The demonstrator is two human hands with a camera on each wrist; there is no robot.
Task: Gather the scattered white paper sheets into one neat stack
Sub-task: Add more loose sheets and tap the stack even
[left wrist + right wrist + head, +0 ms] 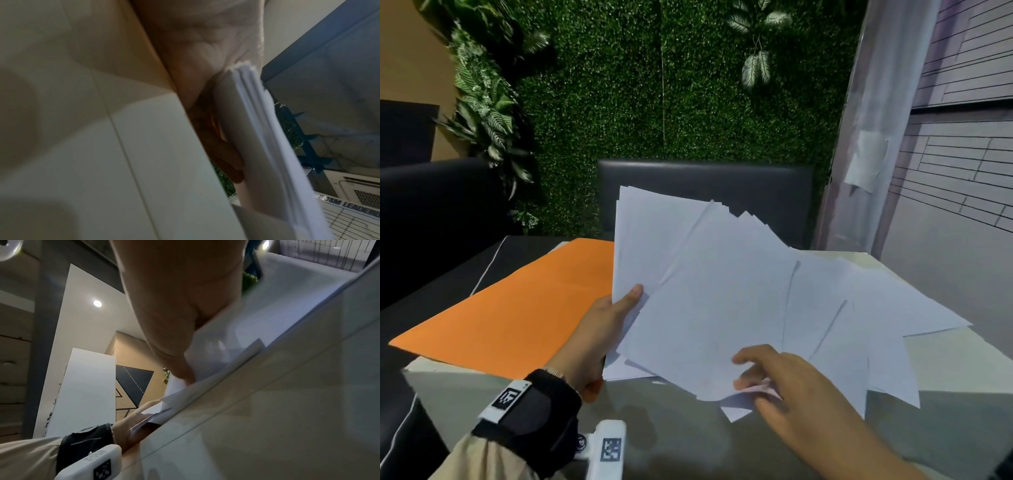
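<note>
Fanning over the table's [962,363] near edge, a bunch of white sheets [709,294] is pinched by the left hand [599,329], thumb on top. More sheets, their number uncountable, are clasped at their near corner by the right hand's [784,380] curled fingers [748,358]. One orange folder [517,308] lies toward the left edge.

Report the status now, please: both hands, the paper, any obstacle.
Left hand grips raised paper bundle, thumb on front. Right hand pinches fanned sheets at near corner. Sheets uneven, not yet stacked. Orange folder lies left, apart.
</note>
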